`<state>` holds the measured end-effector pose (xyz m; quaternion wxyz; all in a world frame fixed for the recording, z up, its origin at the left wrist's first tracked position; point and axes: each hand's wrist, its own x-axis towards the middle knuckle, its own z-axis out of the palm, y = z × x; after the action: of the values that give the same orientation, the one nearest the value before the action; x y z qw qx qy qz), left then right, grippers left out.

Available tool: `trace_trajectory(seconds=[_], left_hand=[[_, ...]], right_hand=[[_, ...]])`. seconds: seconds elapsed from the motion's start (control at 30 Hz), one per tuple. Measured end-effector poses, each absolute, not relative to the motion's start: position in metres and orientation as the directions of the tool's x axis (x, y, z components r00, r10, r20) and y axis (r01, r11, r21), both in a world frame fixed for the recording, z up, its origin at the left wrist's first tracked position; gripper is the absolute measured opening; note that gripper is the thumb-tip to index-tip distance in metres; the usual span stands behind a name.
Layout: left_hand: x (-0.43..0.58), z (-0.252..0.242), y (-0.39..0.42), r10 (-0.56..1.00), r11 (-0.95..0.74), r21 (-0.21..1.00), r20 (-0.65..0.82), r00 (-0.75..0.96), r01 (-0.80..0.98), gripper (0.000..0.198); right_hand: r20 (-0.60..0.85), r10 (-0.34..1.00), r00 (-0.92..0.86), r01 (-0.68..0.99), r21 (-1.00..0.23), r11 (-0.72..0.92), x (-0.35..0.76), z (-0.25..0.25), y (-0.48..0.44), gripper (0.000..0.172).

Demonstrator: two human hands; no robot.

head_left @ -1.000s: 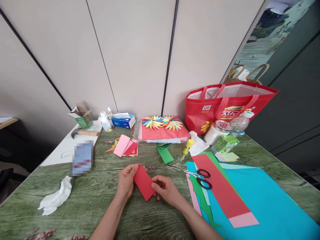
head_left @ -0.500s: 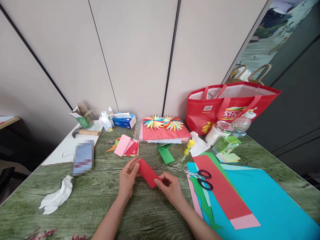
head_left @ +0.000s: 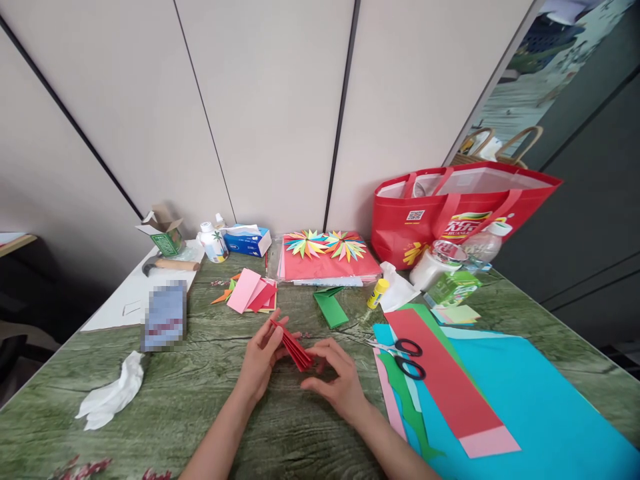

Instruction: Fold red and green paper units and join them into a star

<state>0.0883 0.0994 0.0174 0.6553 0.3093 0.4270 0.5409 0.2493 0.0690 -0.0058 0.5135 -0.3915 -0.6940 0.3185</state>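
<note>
Both hands pinch a folded red paper strip [head_left: 293,348], edge-on, low over the green wood-grain worktop [head_left: 200,407] near centre. Left hand [head_left: 263,357] fingers closed on its far-left end, right hand [head_left: 334,373] on its near-right end. Black-handled scissors [head_left: 406,357] lie just right.

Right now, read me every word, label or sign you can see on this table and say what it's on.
No words read clearly.
Red bag: a QR code; logo lettering too blurred.
Blue tissue box, green box, white bottle: print too small.
Folded red paper in left hand and right hand: no print visible.
</note>
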Motion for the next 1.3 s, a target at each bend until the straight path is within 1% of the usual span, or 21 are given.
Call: trace_trajectory(seconds=[0.07, 0.13, 0.23, 0.3, 0.37, 0.47, 0.53, 0.57, 0.67, 0.73, 0.77, 0.8, 0.87, 0.93, 1.0, 1.07, 1.13, 1.2, 1.3], left_hand=[[0.087, 0.019, 0.099, 0.964, 0.26, 0.842, -0.252, 0.082, -0.473, 0.063], [0.087, 0.019, 0.099, 0.956, 0.289, 0.831, -0.272, 0.105, -0.476, 0.062], [0.087, 0.02, 0.097, 0.946, 0.323, 0.835, -0.292, 0.138, -0.445, 0.056], [0.087, 0.022, 0.095, 0.929, 0.368, 0.829, -0.309, 0.203, -0.421, 0.051], [0.087, 0.025, 0.093, 0.887, 0.444, 0.81, -0.337, 0.316, -0.383, 0.046], [0.086, 0.025, 0.092, 0.807, 0.546, 0.778, -0.386, 0.448, -0.312, 0.043], [0.084, 0.024, 0.094, 0.795, 0.558, 0.76, -0.373, 0.478, -0.335, 0.046], [0.084, 0.022, 0.095, 0.807, 0.544, 0.753, -0.349, 0.476, -0.37, 0.046], [0.083, 0.02, 0.097, 0.879, 0.429, 0.783, -0.245, 0.41, -0.451, 0.041], [0.085, 0.019, 0.096, 0.913, 0.333, 0.847, -0.179, 0.367, -0.415, 0.054], [0.087, 0.018, 0.095, 0.922, 0.29, 0.88, -0.15, 0.357, -0.377, 0.061], [0.09, 0.018, 0.093, 0.929, 0.25, 0.909, -0.127, 0.348, -0.335, 0.067], [0.095, 0.016, 0.091, 0.947, 0.185, 0.95, -0.103, 0.305, -0.252, 0.069], [0.097, 0.013, 0.091, 0.972, 0.147, 0.971, -0.107, 0.208, -0.19, 0.057], [0.096, 0.011, 0.093, 0.987, 0.142, 0.973, -0.126, 0.098, -0.184, 0.047], [0.093, 0.011, 0.096, 0.988, 0.151, 0.963, -0.148, 0.034, -0.224, 0.044], [0.089, 0.013, 0.098, 0.987, 0.16, 0.953, -0.155, 0.041, -0.258, 0.041], [0.087, 0.017, 0.097, 0.986, 0.152, 0.955, -0.129, 0.104, -0.255, 0.04], [0.087, 0.021, 0.093, 0.961, 0.133, 0.958, -0.063, 0.268, -0.253, 0.053]], right_hand=[[0.454, 0.88, -0.14, 0.177, -0.863, 0.474, 0.25, -0.006, 0.07, 0.039], [0.438, 0.894, -0.099, 0.157, -0.88, 0.448, 0.251, -0.005, 0.071, 0.036], [0.403, 0.915, -0.02, 0.182, -0.898, 0.399, 0.252, -0.004, 0.073, 0.024], [0.386, 0.921, 0.046, 0.214, -0.905, 0.368, 0.253, -0.005, 0.074, 0.016], [0.343, 0.93, 0.135, 0.212, -0.926, 0.311, 0.253, -0.006, 0.076, 0.016], [0.193, 0.951, 0.243, 0.083, -0.981, 0.177, 0.251, -0.007, 0.077, 0.026], [0.106, 0.956, 0.274, -0.007, -0.994, 0.112, 0.251, -0.005, 0.077, 0.035], [0.091, 0.951, 0.294, -0.019, -0.995, 0.101, 0.25, -0.004, 0.077, 0.04], [0.128, 0.913, 0.387, 0.05, -0.992, 0.118, 0.251, 0.0, 0.077, 0.053], [0.181, 0.887, 0.424, 0.112, -0.983, 0.147, 0.253, -0.001, 0.077, 0.06], [0.209, 0.885, 0.416, 0.141, -0.976, 0.164, 0.253, -0.003, 0.077, 0.058], [0.232, 0.889, 0.394, 0.169, -0.969, 0.178, 0.253, -0.005, 0.077, 0.053], [0.261, 0.909, 0.325, 0.216, -0.956, 0.198, 0.253, -0.01, 0.077, 0.038], [0.248, 0.936, 0.249, 0.204, -0.959, 0.199, 0.252, -0.014, 0.077, 0.029], [0.227, 0.956, 0.184, 0.163, -0.966, 0.198, 0.249, -0.016, 0.076, 0.029], [0.236, 0.963, 0.129, 0.152, -0.965, 0.215, 0.247, -0.016, 0.075, 0.032], [0.258, 0.961, 0.103, 0.181, -0.954, 0.237, 0.247, -0.016, 0.075, 0.035], [0.26, 0.96, 0.103, 0.198, -0.951, 0.236, 0.247, -0.017, 0.076, 0.036], [0.22, 0.963, 0.155, 0.157, -0.968, 0.195, 0.25, -0.017, 0.077, 0.034]])
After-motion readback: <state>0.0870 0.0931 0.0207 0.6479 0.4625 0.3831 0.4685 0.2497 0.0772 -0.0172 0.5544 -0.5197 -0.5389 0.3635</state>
